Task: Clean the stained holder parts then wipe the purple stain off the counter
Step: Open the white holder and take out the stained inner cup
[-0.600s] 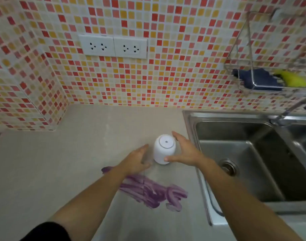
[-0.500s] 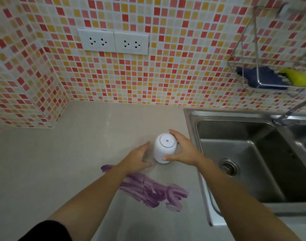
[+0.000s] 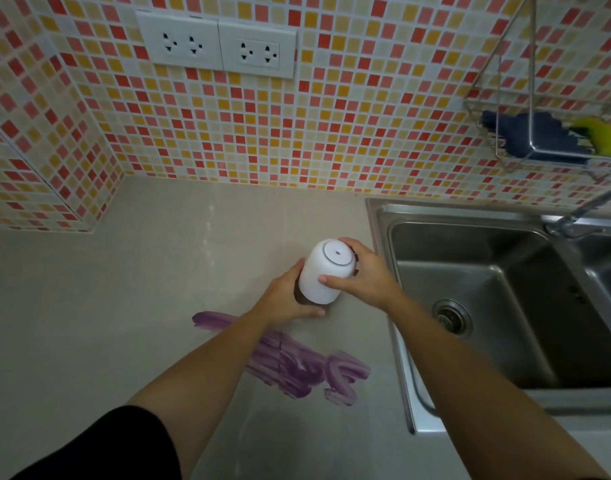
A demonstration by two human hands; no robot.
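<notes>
A wall of small red, orange, yellow and cream mosaic tiles (image 3: pixel 332 116) rises behind a pale beige desk (image 3: pixel 106 306), turning a corner at the far left. The desk fills the lower left and middle of the view. Set into it on the right is a stainless steel sink (image 3: pixel 487 306) with a round drain (image 3: pixel 451 317) in its basin and part of a tap (image 3: pixel 581 213) at its far edge. High on the right wall hangs a wire rack (image 3: pixel 505 81) holding a dark blue cloth (image 3: pixel 526 133) and a yellow-green item (image 3: pixel 605 136) that touch each other. A white double socket plate (image 3: pixel 217 48) sits on the wall above the desk.

On the desk, near the sink's left rim, a broad purple stain (image 3: pixel 297 365) spreads in smeared strokes; the left forearm crosses over its far end. A black sleeve (image 3: pixel 124 445) covers the left upper arm.

Just beyond the stain is the white holder (image 3: pixel 323 275), a rounded cup-like piece tilted with its closed circular end, marked by a ring and a small dot, facing up toward the camera. Both hands have their grip closed on it: the left hand (image 3: pixel 286 299) wraps the lower part from the left and beneath, thumb along the bottom edge, and the right hand (image 3: pixel 363 275) clasps the upper part from the right, thumb across its side and fingers behind. Whether the holder's lower end touches the desk cannot be told.
</notes>
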